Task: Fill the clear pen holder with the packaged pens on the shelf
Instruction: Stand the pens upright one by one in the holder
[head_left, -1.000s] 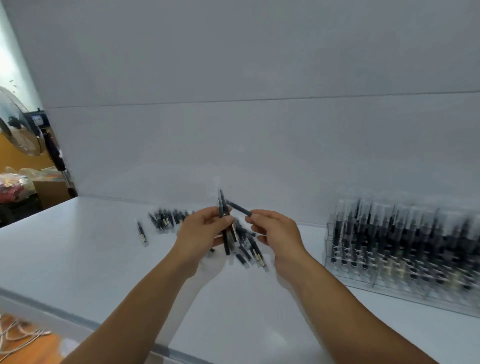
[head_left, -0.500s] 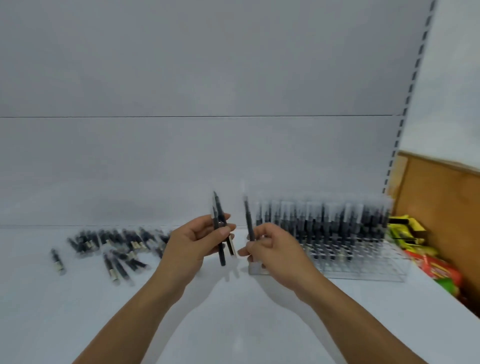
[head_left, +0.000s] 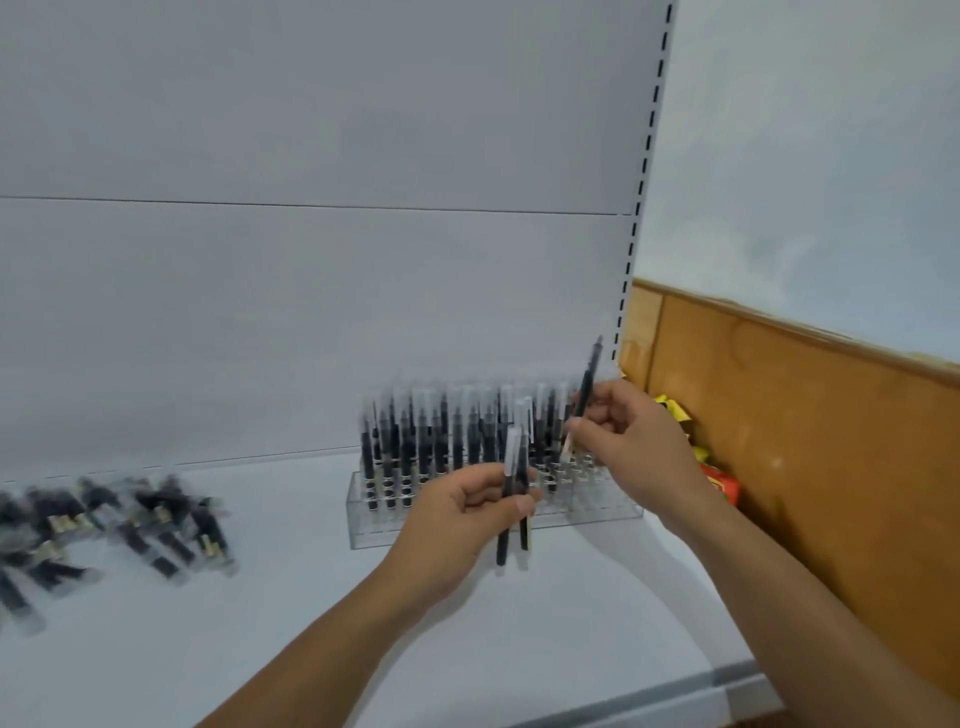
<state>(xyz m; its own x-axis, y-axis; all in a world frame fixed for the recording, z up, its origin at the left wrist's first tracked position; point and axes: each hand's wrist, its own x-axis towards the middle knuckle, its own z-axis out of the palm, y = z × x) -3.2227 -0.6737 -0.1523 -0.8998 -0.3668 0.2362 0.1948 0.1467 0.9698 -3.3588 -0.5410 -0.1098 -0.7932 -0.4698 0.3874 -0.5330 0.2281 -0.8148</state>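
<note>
- on the white shelf, towards its right side, the clear acrylic pen holder stands close to the back panel, and most of its slots already carry upright black pens in clear sleeves
- only the far right end of the holder looks thin; a few slots there seem empty, though blur makes any count impossible
- the right hand is raised over that right end, fingers and thumb pinching one black packaged pen that tilts with its top leaning right; its lower tip is near the slots and, as far as i can tell, not yet seated
- the left hand is curled round two spare packaged pens, held upright just in front of the holder
- well apart, on the left of the shelf, a loose heap of black packaged pens lies flat
- by my reading the filling is largely done: what is left is to seat the pen in the right hand, then the two in the left
- whether any room would remain for pens from the heap i cannot tell
- yellow and red packets lie past the holder's right end and play no part
</note>
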